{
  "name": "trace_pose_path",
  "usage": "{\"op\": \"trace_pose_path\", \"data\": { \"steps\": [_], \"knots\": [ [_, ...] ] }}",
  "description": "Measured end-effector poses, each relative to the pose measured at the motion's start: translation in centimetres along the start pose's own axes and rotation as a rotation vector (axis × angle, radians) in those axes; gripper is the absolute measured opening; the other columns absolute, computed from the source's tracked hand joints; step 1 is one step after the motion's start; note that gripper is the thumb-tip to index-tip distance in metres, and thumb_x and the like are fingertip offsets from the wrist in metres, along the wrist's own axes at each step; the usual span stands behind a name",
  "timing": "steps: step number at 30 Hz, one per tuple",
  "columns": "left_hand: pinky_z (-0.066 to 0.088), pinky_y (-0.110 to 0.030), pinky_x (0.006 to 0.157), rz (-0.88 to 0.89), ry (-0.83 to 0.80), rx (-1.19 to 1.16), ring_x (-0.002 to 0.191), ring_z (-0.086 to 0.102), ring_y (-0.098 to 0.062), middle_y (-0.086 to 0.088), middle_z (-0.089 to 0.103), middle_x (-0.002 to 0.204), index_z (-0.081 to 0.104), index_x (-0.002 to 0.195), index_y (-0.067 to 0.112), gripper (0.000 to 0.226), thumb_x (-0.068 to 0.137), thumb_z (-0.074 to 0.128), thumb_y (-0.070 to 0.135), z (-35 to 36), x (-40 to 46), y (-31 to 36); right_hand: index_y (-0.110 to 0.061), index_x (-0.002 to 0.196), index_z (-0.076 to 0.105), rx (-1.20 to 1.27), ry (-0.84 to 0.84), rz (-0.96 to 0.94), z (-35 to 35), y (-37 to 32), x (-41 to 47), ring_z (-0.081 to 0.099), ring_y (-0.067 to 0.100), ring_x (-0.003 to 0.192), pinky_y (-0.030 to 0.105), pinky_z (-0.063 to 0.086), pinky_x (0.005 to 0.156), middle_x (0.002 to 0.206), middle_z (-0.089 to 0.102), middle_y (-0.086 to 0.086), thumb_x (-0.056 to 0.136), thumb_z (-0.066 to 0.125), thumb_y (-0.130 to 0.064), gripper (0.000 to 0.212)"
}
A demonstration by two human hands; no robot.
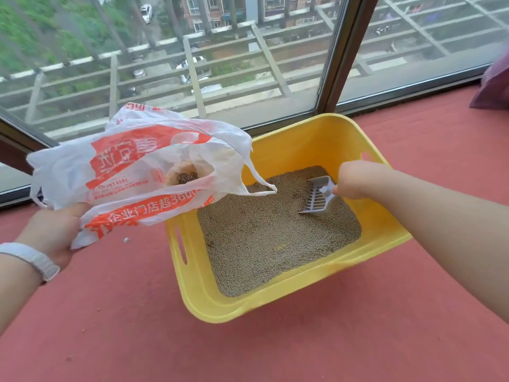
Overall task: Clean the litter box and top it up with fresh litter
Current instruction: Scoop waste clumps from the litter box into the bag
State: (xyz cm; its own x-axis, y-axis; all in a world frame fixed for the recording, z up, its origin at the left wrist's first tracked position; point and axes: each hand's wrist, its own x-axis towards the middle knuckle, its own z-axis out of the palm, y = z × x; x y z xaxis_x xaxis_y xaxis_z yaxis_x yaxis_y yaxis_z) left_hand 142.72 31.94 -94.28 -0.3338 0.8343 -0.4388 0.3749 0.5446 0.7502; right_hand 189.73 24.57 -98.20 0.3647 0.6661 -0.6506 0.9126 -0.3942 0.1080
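At centre frame, the right hand (355, 179) grips a grey scoop (319, 198) dipped into the yellow litter box (289, 296); at left, the left hand (52, 232) clutches a plastic bag (124, 166).

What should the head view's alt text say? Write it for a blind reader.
A right hand holds a grey scoop in the litter of a yellow box on a red floor. The left hand grips a white-and-orange plastic bag.

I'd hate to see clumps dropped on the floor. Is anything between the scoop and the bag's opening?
Nothing solid. The scoop, gripped by the right hand, sits in the litter. The plastic bag, held by the left hand, hangs over the yellow litter box corner; only its loose handle loop dangles between.
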Motion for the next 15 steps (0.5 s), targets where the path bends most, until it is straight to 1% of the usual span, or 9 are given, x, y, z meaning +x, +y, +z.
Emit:
{"op": "trace_pose_path", "data": {
  "steps": [1,2,4,5,6,8,10,12,15],
  "knots": [
    [0.043,-0.013,0.034,-0.009,-0.003,-0.032,0.033,0.054,0.003,-0.002,0.067,0.075,0.062,0.108,0.011,0.015,0.098,0.052,0.012,0.2,-0.3,0.2,-0.012,0.069,0.049,0.015,0.013,-0.020,0.3,-0.2,0.4,0.049,0.020,0.062,0.034,0.044,0.075,0.069,0.054,0.004,0.096,0.049,-0.046,0.043],
    [0.044,-0.013,0.035,-0.009,-0.015,-0.030,0.034,0.055,0.002,-0.001,0.067,0.068,0.056,0.110,0.009,0.014,0.097,0.052,0.013,-0.1,0.0,0.1,-0.010,0.073,0.053,0.021,0.029,-0.049,0.6,-0.4,0.8,0.052,0.021,0.063,0.032,0.044,0.071,0.071,0.056,0.005,0.096,0.049,-0.042,0.040],
    [0.047,-0.015,0.037,-0.020,-0.014,-0.044,0.036,0.056,0.002,0.007,0.063,0.049,0.052,0.111,0.011,0.016,0.096,0.052,0.015,-0.3,0.1,0.3,-0.009,0.092,0.063,0.010,0.052,-0.111,1.3,-0.8,1.6,0.058,0.025,0.074,0.030,0.045,0.066,0.082,0.061,0.006,0.097,0.047,-0.037,0.032],
    [0.049,-0.016,0.038,-0.032,-0.019,-0.066,0.038,0.058,0.001,0.011,0.061,0.045,0.052,0.113,0.013,0.018,0.095,0.052,0.015,-0.3,0.1,0.3,-0.010,0.101,0.064,0.006,0.061,-0.141,1.5,-1.0,2.1,0.060,0.027,0.080,0.030,0.045,0.065,0.087,0.063,0.006,0.097,0.047,-0.036,0.031],
    [0.050,-0.016,0.040,-0.034,-0.032,-0.077,0.040,0.059,0.001,0.015,0.061,0.044,0.052,0.115,0.013,0.020,0.095,0.050,0.013,-0.5,0.0,0.3,-0.012,0.105,0.064,0.000,0.066,-0.168,1.8,-1.2,2.5,0.060,0.027,0.083,0.030,0.045,0.065,0.090,0.063,0.005,0.097,0.046,-0.036,0.031],
    [0.050,-0.014,0.042,-0.022,-0.075,-0.077,0.046,0.062,0.002,0.017,0.064,0.049,0.051,0.119,0.010,0.028,0.095,0.040,-0.002,-0.5,-0.1,0.4,-0.016,0.103,0.065,-0.014,0.078,-0.225,2.1,-1.7,3.1,0.060,0.027,0.084,0.030,0.046,0.065,0.087,0.064,0.003,0.098,0.045,-0.039,0.031],
    [0.049,-0.014,0.041,-0.016,-0.107,-0.082,0.050,0.065,0.000,0.014,0.069,0.056,0.053,0.122,0.003,0.038,0.092,0.035,-0.012,-0.5,-0.2,0.7,-0.019,0.100,0.066,-0.034,0.103,-0.259,2.5,-2.3,3.6,0.061,0.025,0.082,0.031,0.048,0.065,0.085,0.064,0.001,0.098,0.044,-0.040,0.031],
    [0.047,-0.015,0.039,-0.032,-0.127,-0.107,0.051,0.066,-0.003,0.010,0.071,0.061,0.057,0.126,-0.001,0.041,0.090,0.039,-0.012,-0.3,-0.2,1.1,-0.020,0.098,0.066,-0.062,0.145,-0.274,2.7,-3.0,4.0,0.061,0.024,0.078,0.030,0.050,0.061,0.083,0.064,0.000,0.099,0.043,-0.039,0.029],
    [0.045,-0.015,0.038,-0.034,-0.131,-0.141,0.051,0.066,-0.003,0.008,0.072,0.062,0.057,0.127,-0.005,0.043,0.088,0.041,-0.013,-0.2,-0.3,1.3,-0.022,0.098,0.065,-0.114,0.205,-0.294,2.8,-3.9,4.6,0.060,0.022,0.075,0.029,0.049,0.059,0.081,0.063,-0.001,0.100,0.043,-0.032,0.024]
  ]
}}
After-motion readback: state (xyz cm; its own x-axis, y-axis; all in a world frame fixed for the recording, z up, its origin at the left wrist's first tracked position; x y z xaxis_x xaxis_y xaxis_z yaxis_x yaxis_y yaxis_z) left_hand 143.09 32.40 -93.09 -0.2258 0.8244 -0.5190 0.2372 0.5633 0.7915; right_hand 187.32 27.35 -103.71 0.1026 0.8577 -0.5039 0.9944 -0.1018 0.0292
